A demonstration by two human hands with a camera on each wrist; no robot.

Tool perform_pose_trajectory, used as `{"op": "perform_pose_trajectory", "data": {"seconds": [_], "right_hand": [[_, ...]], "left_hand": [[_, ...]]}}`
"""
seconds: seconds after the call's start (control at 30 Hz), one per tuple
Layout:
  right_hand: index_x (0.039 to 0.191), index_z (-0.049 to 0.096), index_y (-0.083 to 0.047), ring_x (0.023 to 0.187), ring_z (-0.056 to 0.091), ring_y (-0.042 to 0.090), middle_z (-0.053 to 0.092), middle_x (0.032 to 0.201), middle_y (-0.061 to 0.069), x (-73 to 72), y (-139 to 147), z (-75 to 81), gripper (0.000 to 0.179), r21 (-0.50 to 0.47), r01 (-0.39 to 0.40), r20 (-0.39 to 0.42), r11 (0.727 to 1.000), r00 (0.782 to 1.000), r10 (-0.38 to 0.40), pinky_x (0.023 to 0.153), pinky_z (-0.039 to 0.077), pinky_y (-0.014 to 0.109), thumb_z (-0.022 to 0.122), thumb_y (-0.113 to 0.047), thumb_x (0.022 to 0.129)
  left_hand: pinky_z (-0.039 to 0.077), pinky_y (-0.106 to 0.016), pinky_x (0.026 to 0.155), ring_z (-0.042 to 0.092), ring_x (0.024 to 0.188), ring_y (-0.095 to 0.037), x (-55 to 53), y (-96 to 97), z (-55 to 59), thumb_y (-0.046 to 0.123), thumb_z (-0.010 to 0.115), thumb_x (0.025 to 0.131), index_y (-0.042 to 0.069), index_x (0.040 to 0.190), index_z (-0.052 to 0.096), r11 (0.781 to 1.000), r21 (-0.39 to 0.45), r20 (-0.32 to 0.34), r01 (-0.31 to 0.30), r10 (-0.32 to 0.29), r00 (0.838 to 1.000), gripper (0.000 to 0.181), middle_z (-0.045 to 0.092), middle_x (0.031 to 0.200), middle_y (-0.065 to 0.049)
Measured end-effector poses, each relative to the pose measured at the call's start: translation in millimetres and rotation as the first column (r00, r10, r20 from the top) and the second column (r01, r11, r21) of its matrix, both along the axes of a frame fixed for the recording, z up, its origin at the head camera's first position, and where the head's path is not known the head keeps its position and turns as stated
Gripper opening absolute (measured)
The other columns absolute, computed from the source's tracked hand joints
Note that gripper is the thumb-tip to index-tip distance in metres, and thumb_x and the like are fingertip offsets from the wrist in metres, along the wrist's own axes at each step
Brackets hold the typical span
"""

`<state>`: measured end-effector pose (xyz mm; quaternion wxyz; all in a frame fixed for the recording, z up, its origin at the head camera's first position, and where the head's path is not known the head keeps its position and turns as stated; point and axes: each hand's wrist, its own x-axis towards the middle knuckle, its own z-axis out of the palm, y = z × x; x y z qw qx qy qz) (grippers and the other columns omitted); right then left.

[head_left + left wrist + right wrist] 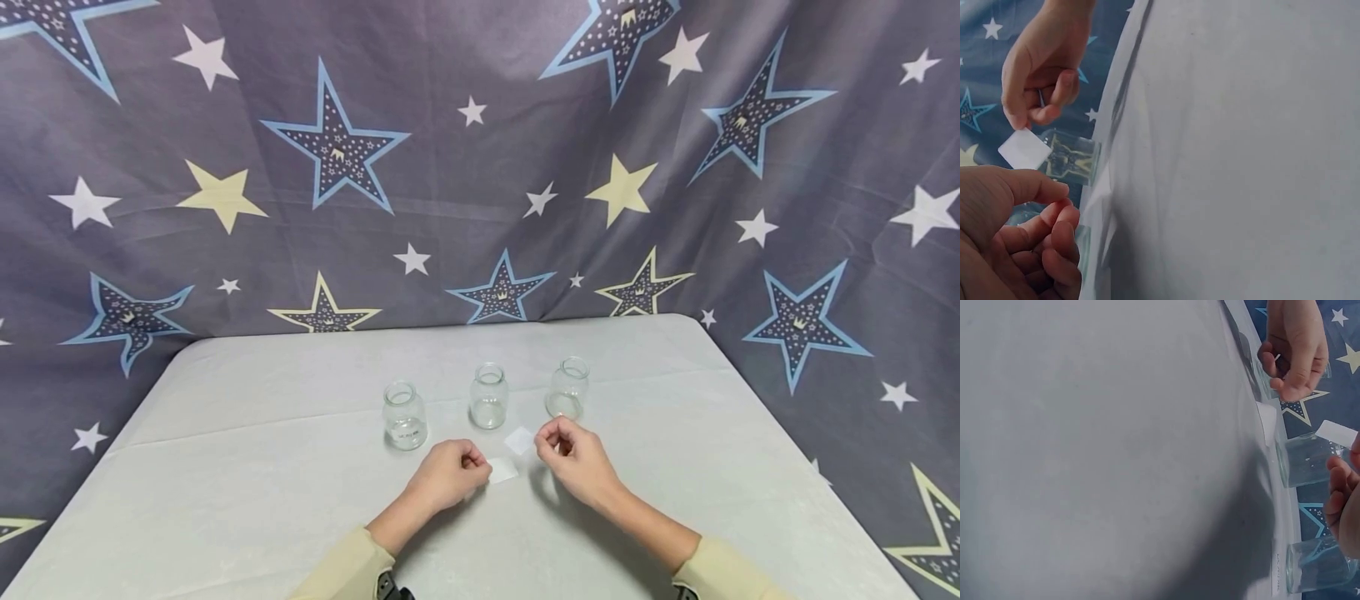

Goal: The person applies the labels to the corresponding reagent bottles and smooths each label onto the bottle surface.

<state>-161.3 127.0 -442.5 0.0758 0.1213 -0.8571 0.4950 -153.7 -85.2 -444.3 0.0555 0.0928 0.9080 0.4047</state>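
My right hand [573,458] pinches a small white square card [520,440] by one corner, raised in front of the jars; in the left wrist view this card [1025,149] hangs below the fingertips. A second white piece [504,470] lies on the table, right beside the fingertips of my left hand [450,475]. The left fingers [1065,234] are loosely curled, thumb tip close to index tip, and nothing shows between them. Three lidless clear glass jars stand beyond the hands: a left jar [405,417] with dark lettering, a middle jar [489,398] and a right jar [567,389].
A pale cloth [247,492] covers the table. Behind it and along the right side hangs a dark curtain [450,192] printed with stars. My forearms come in from the front edge, in cream sleeves [345,567] with dark bands at the wrists.
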Motion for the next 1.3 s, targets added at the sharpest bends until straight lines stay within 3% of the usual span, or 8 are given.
{"op": "perform_pose_trajectory", "data": {"seconds": [0.53,0.87,1.07,1.17,1.3], "right_hand": [[0.079,0.061,-0.018,0.054,0.042,-0.002,0.051,0.060,-0.016,2.6,-13.8,-3.1,0.005,0.180,0.094,-0.172,0.979,0.983,-0.063,0.053,0.037,0.017,0.064,-0.014,0.079],[0.080,0.062,-0.022,0.051,0.038,-0.006,0.049,0.058,-0.019,6.6,-20.2,-0.4,0.008,0.232,0.104,-0.255,0.967,0.966,-0.043,0.048,0.034,0.015,0.067,-0.015,0.079],[0.082,0.064,-0.021,0.049,0.036,-0.008,0.048,0.058,-0.019,8.5,-22.2,0.1,0.008,0.232,0.081,-0.274,0.969,0.962,-0.015,0.046,0.033,0.014,0.068,-0.015,0.080],[0.083,0.065,-0.019,0.049,0.036,-0.008,0.049,0.058,-0.019,9.1,-22.3,-0.1,0.007,0.224,0.066,-0.302,0.972,0.953,0.005,0.046,0.033,0.013,0.068,-0.014,0.080],[0.083,0.066,-0.018,0.050,0.035,-0.010,0.051,0.058,-0.017,8.9,-22.0,-2.6,0.006,0.235,0.049,-0.360,0.971,0.932,0.040,0.046,0.032,0.010,0.069,-0.013,0.080]], "left_hand": [[0.042,-0.018,0.057,0.051,0.063,-0.003,-0.4,20.6,13.2,0.023,0.067,0.083,0.008,0.083,0.068,0.982,0.190,-0.136,-0.011,0.037,0.990,0.015,0.068,0.078,-0.003],[0.043,-0.017,0.059,0.050,0.065,-0.002,-0.1,29.7,13.5,0.019,0.066,0.085,0.010,0.084,0.071,0.962,0.272,-0.134,-0.032,0.071,0.989,0.010,0.068,0.078,-0.002],[0.042,-0.015,0.051,0.050,0.057,-0.001,-0.1,28.9,11.5,0.017,0.065,0.086,0.004,0.088,0.070,0.940,0.342,-0.106,-0.023,0.063,0.992,0.014,0.066,0.075,-0.007],[0.041,-0.015,0.048,0.050,0.054,-0.001,0.2,27.2,10.3,0.018,0.066,0.086,0.001,0.089,0.069,0.929,0.369,-0.083,-0.023,0.058,0.995,0.017,0.066,0.075,-0.010],[0.042,-0.017,0.048,0.051,0.054,-0.003,0.4,25.3,10.6,0.018,0.065,0.086,0.000,0.089,0.069,0.932,0.361,-0.064,-0.033,0.060,0.996,0.018,0.066,0.074,-0.010]]}}
